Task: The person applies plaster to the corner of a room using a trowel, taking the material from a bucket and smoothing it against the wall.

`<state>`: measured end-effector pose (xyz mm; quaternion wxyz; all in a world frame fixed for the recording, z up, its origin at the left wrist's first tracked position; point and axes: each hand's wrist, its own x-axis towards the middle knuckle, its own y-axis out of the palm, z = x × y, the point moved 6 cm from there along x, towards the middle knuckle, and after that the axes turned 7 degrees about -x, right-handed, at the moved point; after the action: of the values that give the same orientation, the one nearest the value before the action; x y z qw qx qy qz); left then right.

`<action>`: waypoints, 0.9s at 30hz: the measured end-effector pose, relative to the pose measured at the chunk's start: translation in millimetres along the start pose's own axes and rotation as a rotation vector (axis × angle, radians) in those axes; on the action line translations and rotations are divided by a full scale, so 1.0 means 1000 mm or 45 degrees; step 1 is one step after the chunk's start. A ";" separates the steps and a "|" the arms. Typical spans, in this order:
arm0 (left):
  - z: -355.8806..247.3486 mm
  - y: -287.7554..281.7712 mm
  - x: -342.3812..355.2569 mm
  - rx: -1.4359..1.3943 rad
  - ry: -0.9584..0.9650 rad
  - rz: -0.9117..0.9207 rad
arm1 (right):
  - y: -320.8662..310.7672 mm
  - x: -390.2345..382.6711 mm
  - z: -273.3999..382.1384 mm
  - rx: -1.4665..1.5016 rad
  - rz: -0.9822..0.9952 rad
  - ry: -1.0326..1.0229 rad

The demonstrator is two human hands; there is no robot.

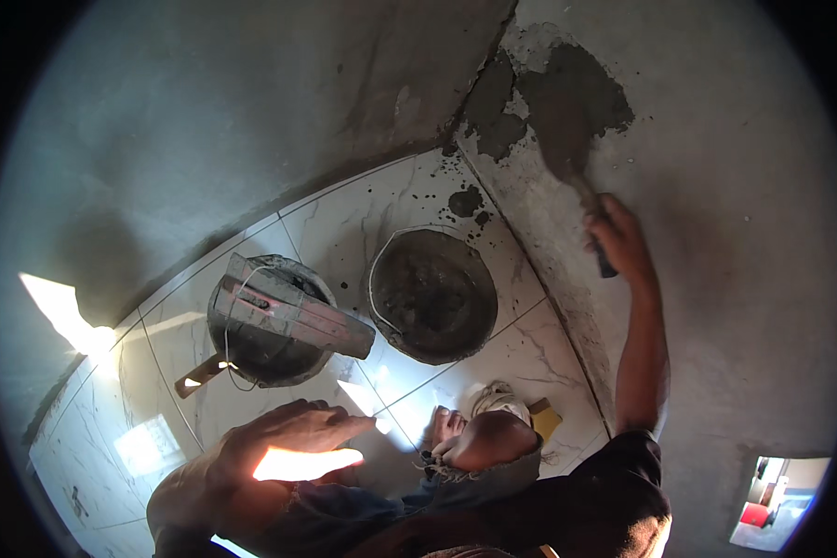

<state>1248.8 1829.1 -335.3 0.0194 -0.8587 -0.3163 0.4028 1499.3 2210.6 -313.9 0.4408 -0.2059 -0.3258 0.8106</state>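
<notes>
Right hand (620, 244) clenched around the dark handle of a mortar-caked steel trowel (567, 139), blade pressed flat against the grey plastered wall (735, 186) over a wet dark patch. Left hand (284, 437) spread open, holding nothing, hovering above white marble floor tiles (344, 223) near two mortar-crusted round buckets (432, 293).

A room under renovation: raw plastered walls (251, 102), wet mortar patch (567, 102), mortar bucket (432, 293) on marble-look floor tiles (363, 223)
</notes>
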 end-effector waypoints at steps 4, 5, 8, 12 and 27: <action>-0.018 -0.001 0.012 0.141 0.232 -0.105 | 0.041 0.026 -0.029 -0.741 -0.096 -0.001; -0.018 0.002 0.005 0.133 0.240 -0.139 | 0.059 0.040 -0.040 -0.663 -0.085 -0.013; -0.014 0.011 -0.023 0.057 0.220 -0.266 | 0.109 0.081 -0.046 -0.660 -0.079 0.019; -0.014 0.011 -0.037 -0.034 0.213 -0.369 | 0.121 0.099 -0.056 -0.747 -0.362 -0.025; -0.006 0.016 -0.021 0.023 0.212 -0.213 | 0.011 0.039 -0.044 0.168 -0.276 0.203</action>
<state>1251.7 1805.7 -321.1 0.0870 -0.8596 -0.3804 0.3299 1499.9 2255.1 -354.3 0.5629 -0.2040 -0.2562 0.7589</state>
